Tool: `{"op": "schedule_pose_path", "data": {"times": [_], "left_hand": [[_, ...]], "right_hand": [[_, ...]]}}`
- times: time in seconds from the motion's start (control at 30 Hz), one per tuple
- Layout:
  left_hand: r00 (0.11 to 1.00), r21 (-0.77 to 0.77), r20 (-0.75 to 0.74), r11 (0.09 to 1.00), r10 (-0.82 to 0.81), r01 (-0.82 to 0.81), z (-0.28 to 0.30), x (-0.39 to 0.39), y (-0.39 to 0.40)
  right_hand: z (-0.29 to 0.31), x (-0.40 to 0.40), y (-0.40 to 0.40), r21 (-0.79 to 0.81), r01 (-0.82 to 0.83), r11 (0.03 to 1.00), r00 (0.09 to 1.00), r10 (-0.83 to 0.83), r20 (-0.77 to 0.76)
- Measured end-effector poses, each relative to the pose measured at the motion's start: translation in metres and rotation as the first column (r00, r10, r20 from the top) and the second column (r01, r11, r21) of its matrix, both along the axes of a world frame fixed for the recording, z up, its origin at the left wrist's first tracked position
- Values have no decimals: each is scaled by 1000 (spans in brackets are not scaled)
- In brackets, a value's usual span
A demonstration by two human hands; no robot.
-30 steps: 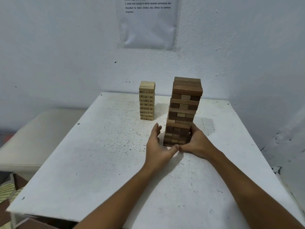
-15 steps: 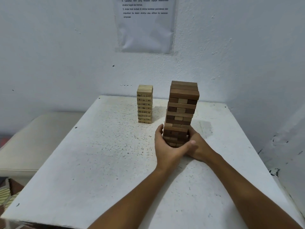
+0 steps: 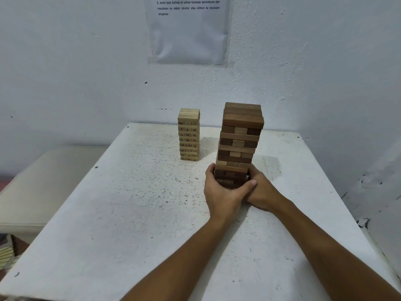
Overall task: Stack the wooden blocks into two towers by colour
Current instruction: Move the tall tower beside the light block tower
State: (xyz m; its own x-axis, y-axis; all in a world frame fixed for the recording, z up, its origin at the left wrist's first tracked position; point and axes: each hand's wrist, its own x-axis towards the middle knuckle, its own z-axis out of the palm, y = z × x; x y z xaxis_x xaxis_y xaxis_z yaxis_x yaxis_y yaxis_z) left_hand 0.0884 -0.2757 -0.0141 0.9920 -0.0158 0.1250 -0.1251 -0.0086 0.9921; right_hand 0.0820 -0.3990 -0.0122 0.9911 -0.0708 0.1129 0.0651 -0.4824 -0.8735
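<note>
A tall tower of dark and mid-brown blocks point(image 3: 239, 137) stands on the white table point(image 3: 134, 213), a few pale blocks showing in its layers. My left hand point(image 3: 221, 192) wraps the tower's base from the left, thumb across the front. My right hand point(image 3: 263, 193) clasps the base from the right, its fingers hidden behind the tower. Both hands meet in front of the lowest layers. A shorter tower of light numbered blocks point(image 3: 189, 135) stands apart to the back left.
The white wall is close behind and to the right of the table, with a printed sheet point(image 3: 188, 29) taped above. A beige bench point(image 3: 43, 177) sits lower at the left. The table's front and left edges drop off.
My left hand has closed in from the left and now wraps the brown tower's base, its thumb over my right hand. The tower stays upright.
</note>
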Motion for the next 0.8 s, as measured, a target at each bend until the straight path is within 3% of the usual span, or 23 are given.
{"op": "schedule_pose_path", "data": {"times": [0.8], "left_hand": [[999, -44, 23, 998, -47, 48, -3, 32, -9]], "right_hand": [[1, 30, -11, 37, -26, 999, 1000, 26, -7]]}}
